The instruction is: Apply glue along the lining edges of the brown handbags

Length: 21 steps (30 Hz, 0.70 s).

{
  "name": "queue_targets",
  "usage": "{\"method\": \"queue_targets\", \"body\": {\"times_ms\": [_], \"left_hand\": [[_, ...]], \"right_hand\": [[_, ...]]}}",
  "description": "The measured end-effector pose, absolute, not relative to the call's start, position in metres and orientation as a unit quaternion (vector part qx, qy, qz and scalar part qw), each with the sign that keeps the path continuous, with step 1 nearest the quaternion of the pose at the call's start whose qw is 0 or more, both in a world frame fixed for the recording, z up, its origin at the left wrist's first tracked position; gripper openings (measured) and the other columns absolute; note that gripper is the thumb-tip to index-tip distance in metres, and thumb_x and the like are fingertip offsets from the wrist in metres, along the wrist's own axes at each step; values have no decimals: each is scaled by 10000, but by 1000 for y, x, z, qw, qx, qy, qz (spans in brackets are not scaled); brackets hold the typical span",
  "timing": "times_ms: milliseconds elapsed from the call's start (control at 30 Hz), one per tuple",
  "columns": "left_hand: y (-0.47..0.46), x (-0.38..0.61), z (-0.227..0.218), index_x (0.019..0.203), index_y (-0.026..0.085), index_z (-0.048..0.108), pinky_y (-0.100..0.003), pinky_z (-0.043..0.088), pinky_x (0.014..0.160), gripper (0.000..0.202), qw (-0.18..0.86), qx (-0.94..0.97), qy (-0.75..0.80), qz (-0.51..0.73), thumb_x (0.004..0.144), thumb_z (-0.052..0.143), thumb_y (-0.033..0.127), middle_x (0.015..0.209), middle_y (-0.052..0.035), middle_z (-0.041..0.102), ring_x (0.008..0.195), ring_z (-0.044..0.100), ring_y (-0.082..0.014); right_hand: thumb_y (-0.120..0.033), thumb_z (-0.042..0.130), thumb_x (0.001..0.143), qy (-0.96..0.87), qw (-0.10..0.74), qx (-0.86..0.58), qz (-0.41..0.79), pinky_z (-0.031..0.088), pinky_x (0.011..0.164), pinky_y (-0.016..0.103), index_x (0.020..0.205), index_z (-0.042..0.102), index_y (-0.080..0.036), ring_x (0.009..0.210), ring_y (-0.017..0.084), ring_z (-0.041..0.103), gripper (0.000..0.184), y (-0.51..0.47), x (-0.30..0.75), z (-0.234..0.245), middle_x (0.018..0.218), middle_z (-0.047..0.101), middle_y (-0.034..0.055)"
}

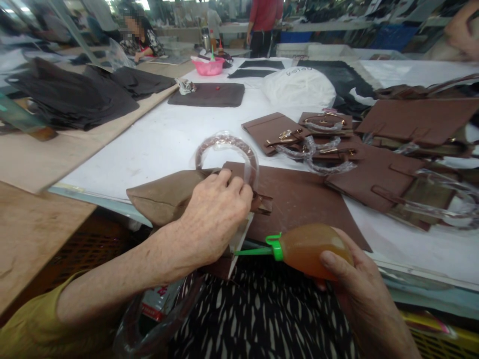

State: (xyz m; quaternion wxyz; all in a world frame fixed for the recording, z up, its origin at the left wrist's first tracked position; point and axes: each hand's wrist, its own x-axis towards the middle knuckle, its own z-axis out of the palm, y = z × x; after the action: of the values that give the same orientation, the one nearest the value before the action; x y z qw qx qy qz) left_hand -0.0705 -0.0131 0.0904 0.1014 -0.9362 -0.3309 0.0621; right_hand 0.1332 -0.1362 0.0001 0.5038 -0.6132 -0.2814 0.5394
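Below left fingers (224,177) gripping bag (160,197), green nozzle (256,252) tip sits at pale edge (241,233); right fingers (332,262) grip bottle (309,245): squeeze lightly, tip steady.

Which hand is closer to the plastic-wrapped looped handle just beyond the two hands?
Left. The left hand is right beside the near side of the looped handle; the right hand is farther off, nearer the body and to the right, holding the amber bottle.

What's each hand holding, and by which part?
Right hand: the amber bottle, by its rounded base end. Left hand: apparently the bag, near its wrapped handle; fingertips hidden.
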Motion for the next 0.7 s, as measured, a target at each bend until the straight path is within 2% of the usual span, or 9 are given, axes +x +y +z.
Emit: {"method": "queue_targets", "body": {"times_ms": [167, 333, 500, 700], "left_hand": [[-14, -72, 91, 839, 140, 512, -358, 423, 663, 106, 98, -937, -330, 57, 737, 538, 154, 836, -84, 555, 825, 469, -249], [-14, -71, 92, 852, 139, 517, -361, 429, 681, 106, 93, -937, -332, 60, 748, 531, 152, 851, -88, 561, 838, 474, -249], [-14, -70, 92, 853, 137, 522, -352, 430, 671, 99, 95, -936, -335, 61, 756, 526, 157, 852, -93, 565, 847, 479, -246], [-14, -71, 92, 844, 136, 523, -360, 431, 659, 95, 93, -937, -331, 58, 754, 536, 161, 841, -90, 564, 833, 479, -254]], "right_hand": [[-425, 686, 700, -279, 520, -631, 503, 400, 388, 222, 1029, 572, -239, 573, 175, 492, 395, -132, 133, -3, 788, 586, 36], [-442, 671, 721, -316, 494, -659, 471, 416, 411, 222, 1010, 561, -221, 553, 157, 495, 380, -123, 133, -5, 766, 586, 14], [-468, 695, 673, -339, 488, -694, 407, 431, 416, 226, 971, 571, -218, 542, 165, 510, 408, -118, 128, 5, 731, 597, 21], [-446, 689, 691, -320, 494, -654, 475, 414, 396, 224, 1013, 574, -245, 522, 159, 493, 397, -131, 130, 1, 725, 584, 12]]}}
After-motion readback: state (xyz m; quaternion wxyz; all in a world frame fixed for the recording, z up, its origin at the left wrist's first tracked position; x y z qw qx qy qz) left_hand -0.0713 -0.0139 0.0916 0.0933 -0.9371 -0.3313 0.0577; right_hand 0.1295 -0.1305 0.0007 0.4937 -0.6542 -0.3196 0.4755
